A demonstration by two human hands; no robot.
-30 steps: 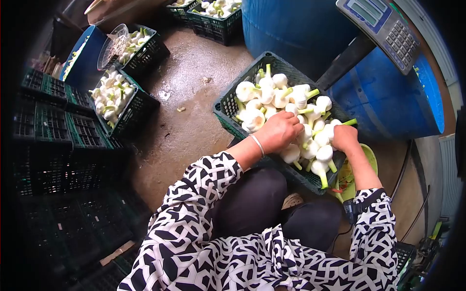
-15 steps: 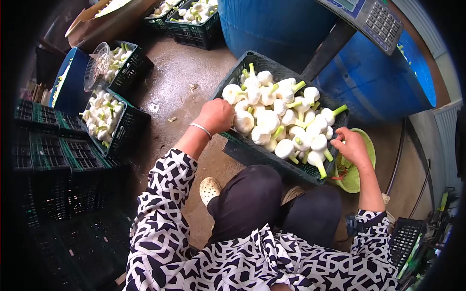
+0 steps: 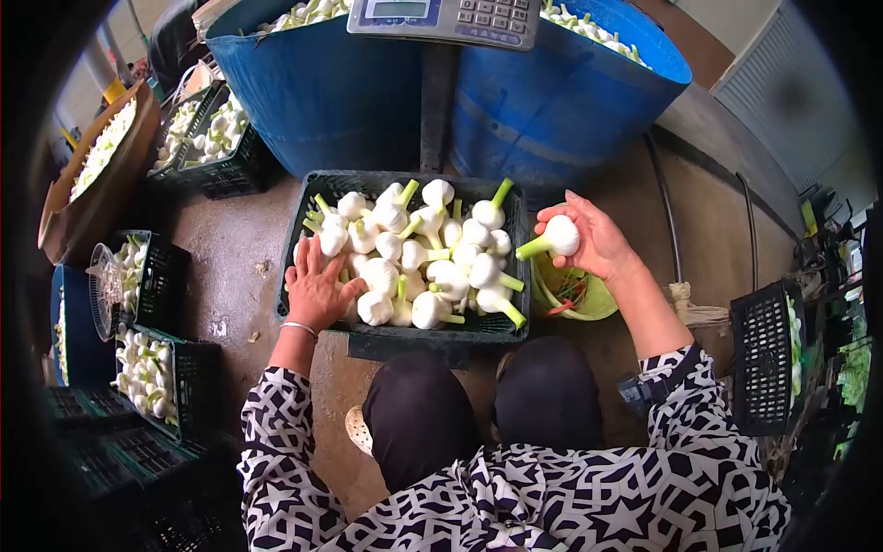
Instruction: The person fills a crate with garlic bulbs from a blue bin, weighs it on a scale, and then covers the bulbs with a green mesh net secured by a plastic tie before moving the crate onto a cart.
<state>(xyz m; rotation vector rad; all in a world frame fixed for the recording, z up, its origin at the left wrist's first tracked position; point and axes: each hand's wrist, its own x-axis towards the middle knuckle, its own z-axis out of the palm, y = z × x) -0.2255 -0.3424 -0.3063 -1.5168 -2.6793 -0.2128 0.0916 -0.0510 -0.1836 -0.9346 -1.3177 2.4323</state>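
A dark green crate point(image 3: 423, 337) full of white garlic bulbs with green stems stands in front of my knees. My left hand point(image 3: 317, 287) lies with spread fingers on the bulbs at the crate's left side. Right of the crate, my right hand point(image 3: 593, 244) holds a garlic bulb point(image 3: 563, 235), its green stem pointing left toward the crate's edge. Under that hand is a yellow-green basin point(image 3: 598, 302) with red and green scraps inside.
A scale display point(image 3: 446, 18) on a post rises behind the crate, between two blue barrels point(image 3: 313, 101) point(image 3: 561, 101) of garlic. More garlic crates point(image 3: 198, 386) stand at the left, near a brown container point(image 3: 69, 216). A black crate point(image 3: 762, 363) is at the right.
The view has turned to the right. My right hand has come away from the crate's edge and now has a bulb in it. My left hand has opened over the bulbs.
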